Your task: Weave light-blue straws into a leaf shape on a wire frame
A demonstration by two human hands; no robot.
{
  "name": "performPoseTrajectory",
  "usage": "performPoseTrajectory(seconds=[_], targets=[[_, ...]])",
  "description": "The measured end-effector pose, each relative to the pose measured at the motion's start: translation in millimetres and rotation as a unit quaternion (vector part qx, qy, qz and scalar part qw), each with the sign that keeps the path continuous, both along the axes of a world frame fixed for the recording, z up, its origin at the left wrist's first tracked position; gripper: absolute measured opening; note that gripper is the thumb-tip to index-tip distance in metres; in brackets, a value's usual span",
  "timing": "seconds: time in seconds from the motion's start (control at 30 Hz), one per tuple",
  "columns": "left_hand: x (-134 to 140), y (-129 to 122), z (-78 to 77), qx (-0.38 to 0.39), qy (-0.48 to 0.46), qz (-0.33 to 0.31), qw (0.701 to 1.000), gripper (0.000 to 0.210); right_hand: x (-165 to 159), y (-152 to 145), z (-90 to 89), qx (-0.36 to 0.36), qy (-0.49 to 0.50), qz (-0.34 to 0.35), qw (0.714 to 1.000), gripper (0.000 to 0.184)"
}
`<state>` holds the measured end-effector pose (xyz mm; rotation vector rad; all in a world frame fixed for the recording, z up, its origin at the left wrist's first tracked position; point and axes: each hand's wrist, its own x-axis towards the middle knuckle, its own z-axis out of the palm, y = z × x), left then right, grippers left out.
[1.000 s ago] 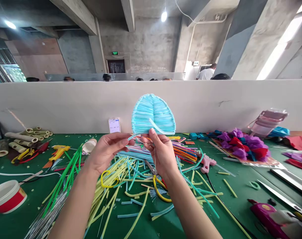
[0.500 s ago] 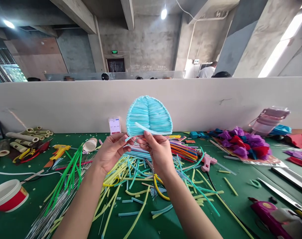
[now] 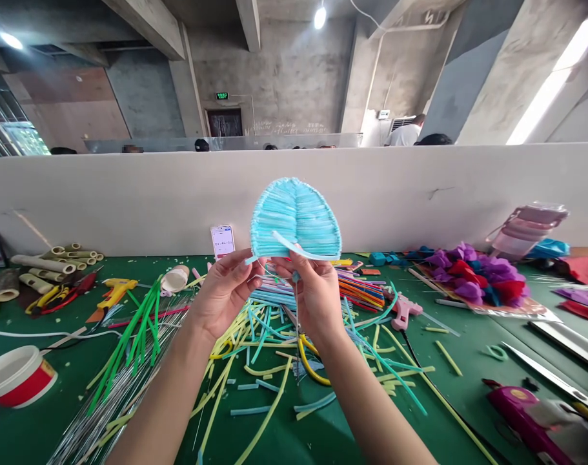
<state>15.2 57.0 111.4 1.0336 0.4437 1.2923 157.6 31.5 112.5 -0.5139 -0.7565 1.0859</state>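
Observation:
Both hands hold up a light-blue leaf shape [image 3: 317, 216], made of fuzzy pipe cleaners laid in rows either side of a middle rib. My left hand [image 3: 226, 287] pinches its lower left corner, where a pale-blue strip end sticks out. At the lower edge, my right hand [image 3: 315, 290] grips between thumb and fingers, with a loose light-blue pipe cleaner [image 3: 286, 243] crossing the front of the leaf above the thumb. A thin wire hangs below the right fingers. Beneath the hands lie yellow-handled scissors [image 3: 310, 365], partly hidden by the right hand and wrist.
Cut pipe cleaners [image 3: 274, 423] litter the green table. To the left are a yellow glue gun [image 3: 117, 292], wires, green strips and a paper cup [image 3: 20, 378]. A pink glue gun [image 3: 405, 312], crepe flowers [image 3: 472, 278] and a magenta tool [image 3: 521, 413] are on the right. A white partition [image 3: 129, 206] stands behind.
The leaf shape has shifted slightly right and up in view, with both hands still on it. It looks a little tilted compared with before.

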Motion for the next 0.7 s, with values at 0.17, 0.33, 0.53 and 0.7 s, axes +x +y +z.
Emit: performPoseTrajectory(seconds=[0.17,0.33,0.53,0.7], targets=[[2.5,0.2,0.5,-0.014,-0.009,-0.009,1.000,0.027,-0.1,3.2,-3.5,0.019,-0.010,-0.032,0.999,0.017],[2.4,-1.8,1.9,-0.021,0.003,-0.049,0.999,0.025,0.1,3.1,-2.6,0.037,-0.011,-0.037,0.999,0.016],[-1.3,-3.3,3.6,0.001,0.037,-0.040,0.998,0.018,1.3,2.1,-2.2,0.033,-0.036,-0.050,0.998,0.015],[-4.0,-3.2,5.2,0.008,0.042,-0.023,0.999,0.013,1.6,3.3,-4.0,0.036,-0.044,-0.053,0.997,0.013]])
